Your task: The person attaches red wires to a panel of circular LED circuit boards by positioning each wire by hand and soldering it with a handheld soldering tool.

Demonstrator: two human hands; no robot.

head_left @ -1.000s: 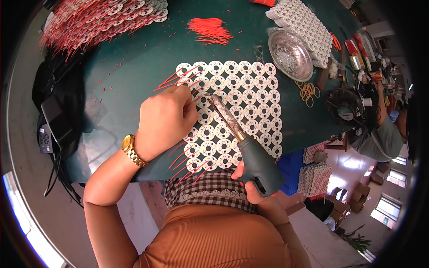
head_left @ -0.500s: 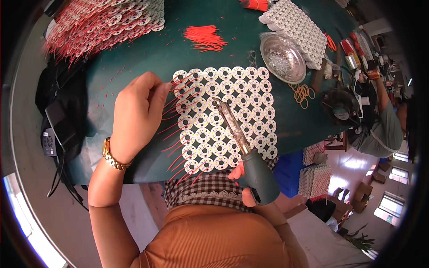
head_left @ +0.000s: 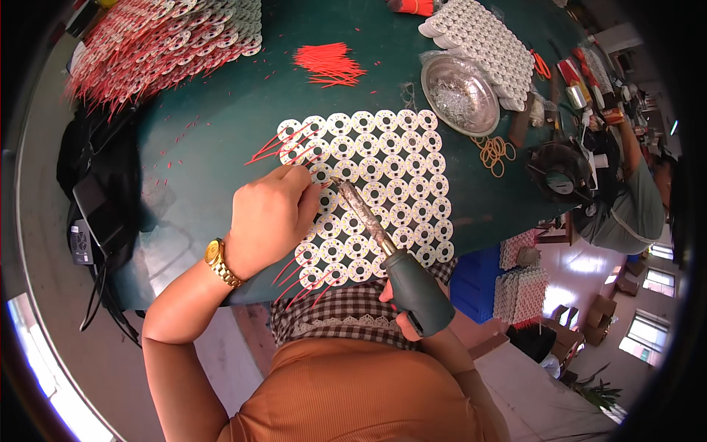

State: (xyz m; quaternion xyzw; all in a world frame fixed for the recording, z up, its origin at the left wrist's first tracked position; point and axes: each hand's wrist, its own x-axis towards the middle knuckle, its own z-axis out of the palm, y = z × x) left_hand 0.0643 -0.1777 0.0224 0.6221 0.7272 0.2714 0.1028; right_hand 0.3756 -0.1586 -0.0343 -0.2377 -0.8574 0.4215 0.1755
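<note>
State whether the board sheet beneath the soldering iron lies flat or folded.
Flat: the board sheet spreads in rows across the green table, with no visible part doubled over.

From beside the discs (head_left: pixel 382 193), the left hand (head_left: pixel 269 214) has moved back over them, near the soldering iron's (head_left: pixel 401 269) tip.

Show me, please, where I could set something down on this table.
Bare tabletop shows between the circuit-board panel, rubber bands and black round device; another patch lies between left hand and black fabric. It's crowded at the stacked boards and metal bowl.
</note>
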